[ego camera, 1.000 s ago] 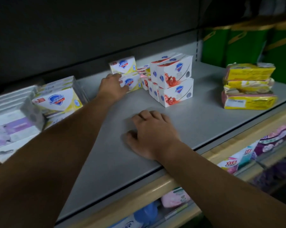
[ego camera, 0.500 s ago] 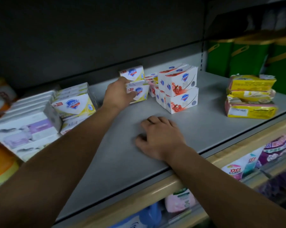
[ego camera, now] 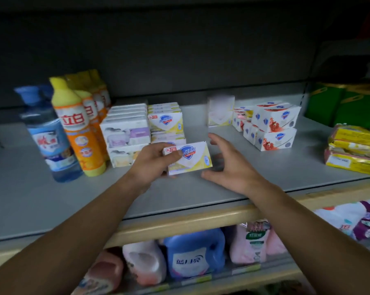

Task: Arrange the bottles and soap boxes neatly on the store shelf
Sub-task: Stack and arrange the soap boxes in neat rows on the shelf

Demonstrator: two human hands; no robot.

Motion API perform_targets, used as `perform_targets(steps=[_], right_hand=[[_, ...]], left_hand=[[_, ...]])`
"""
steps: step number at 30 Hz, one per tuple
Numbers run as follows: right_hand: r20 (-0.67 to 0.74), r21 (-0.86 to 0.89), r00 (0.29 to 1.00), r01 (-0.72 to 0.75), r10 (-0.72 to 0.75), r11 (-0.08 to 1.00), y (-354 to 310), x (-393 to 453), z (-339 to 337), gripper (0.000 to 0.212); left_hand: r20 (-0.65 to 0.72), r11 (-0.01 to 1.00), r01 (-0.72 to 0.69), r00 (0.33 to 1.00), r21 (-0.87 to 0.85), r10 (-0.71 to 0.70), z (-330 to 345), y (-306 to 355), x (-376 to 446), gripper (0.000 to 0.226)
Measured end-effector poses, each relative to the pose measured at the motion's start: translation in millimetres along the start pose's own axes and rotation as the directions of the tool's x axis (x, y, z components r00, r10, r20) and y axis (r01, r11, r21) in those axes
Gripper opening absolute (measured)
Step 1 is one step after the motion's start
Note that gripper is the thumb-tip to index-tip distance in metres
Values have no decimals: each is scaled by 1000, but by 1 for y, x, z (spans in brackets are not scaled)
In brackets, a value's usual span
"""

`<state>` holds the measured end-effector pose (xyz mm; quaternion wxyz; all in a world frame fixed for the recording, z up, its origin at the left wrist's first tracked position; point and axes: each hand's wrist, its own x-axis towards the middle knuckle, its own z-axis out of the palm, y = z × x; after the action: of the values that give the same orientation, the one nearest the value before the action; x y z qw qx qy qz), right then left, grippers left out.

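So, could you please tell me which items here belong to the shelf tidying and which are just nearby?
Part of the job:
yellow soap box, held by the left hand
yellow soap stack
red soap boxes
orange bottles

Just nearby:
green packs
blue jug on the lower shelf

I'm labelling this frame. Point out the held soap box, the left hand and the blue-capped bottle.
held soap box [ego camera: 190, 157]: head view, front face.
left hand [ego camera: 153, 161]: head view, back of hand.
blue-capped bottle [ego camera: 49, 137]: head view, label.

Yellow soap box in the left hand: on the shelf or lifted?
Cannot tell; the left hand grips the yellow soap box low over the shelf, contact unclear.
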<state>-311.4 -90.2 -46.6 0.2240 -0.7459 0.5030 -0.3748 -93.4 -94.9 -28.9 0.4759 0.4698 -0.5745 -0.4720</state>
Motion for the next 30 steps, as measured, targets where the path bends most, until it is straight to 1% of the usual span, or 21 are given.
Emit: perform_targets(steps=[1,3,6,9,11,12,13,14,15,16,18,20,22,23,25,26,28,30], right_hand=[[35,39,999,33,-34,999,-6,1,7,93],[66,114,996,59,-67,992,-14,2,20,83],[50,202,998,16,-26,979,-14,1,32,69],[-70,266,995,-54,75,962,-9,1,33,54],[-152,350,977,-88,150,932,-9,2,28,31],[-169,381,969,-103,179,919,-10,1,26,20],[-180,385,963,-119,201,915,-11,1,25,27],[-179,363,957,-150,226,920,-12,0,26,42],[-172,321,953,-184,248,929,-13,-1,26,53],[-169,291,951,-205,261,935,-14,-1,26,56],[-160,278,950,-218,268,936,-15,0,27,50],[-175,262,948,-216,267,940,-16,0,27,48],[-185,283,942,-221,279,933,-14,1,26,50],[-190,320,943,-203,272,926,-14,0,26,42],[-175,434,955,-145,241,889,-15,-1,26,19],[-158,458,965,-117,210,881,-15,-2,26,25],[-124,430,980,-86,153,899,-14,-4,25,48],[-122,402,983,-75,135,912,-14,-4,26,55]], left_hand=[[10,999,18,1000,-51,-17,-4,-4,-4,14],[28,986,28,999,-163,-24,-9,-11,-10,13],[41,964,25,999,-263,-15,-16,-15,-8,15],[48,965,39,998,-261,-28,-21,-15,-3,19],[79,974,31,997,-226,-14,-22,-16,-3,23],[97,980,21,995,-198,-2,-22,-17,-3,28],[110,986,11,994,-168,8,-21,-18,-3,35],[119,990,4,993,-140,13,-20,-17,-3,42],[122,993,5,992,-116,9,-20,-17,-4,48],[119,995,12,993,-98,0,-19,-16,-4,55],[100,997,30,995,-75,-22,-19,-15,-4,61],[93,998,20,996,-52,-15,-20,-16,-2,56],[99,999,-7,995,-45,11,-20,-17,-2,45],[107,998,-14,994,-60,20,-20,-17,-3,39],[133,995,-18,991,-99,31,-20,-17,-4,31],[140,994,-22,989,-106,37,-20,-16,-5,27],[125,994,-26,991,-102,39,-20,-16,-5,20],[98,993,-22,995,-116,34,-21,-18,-4,14]])
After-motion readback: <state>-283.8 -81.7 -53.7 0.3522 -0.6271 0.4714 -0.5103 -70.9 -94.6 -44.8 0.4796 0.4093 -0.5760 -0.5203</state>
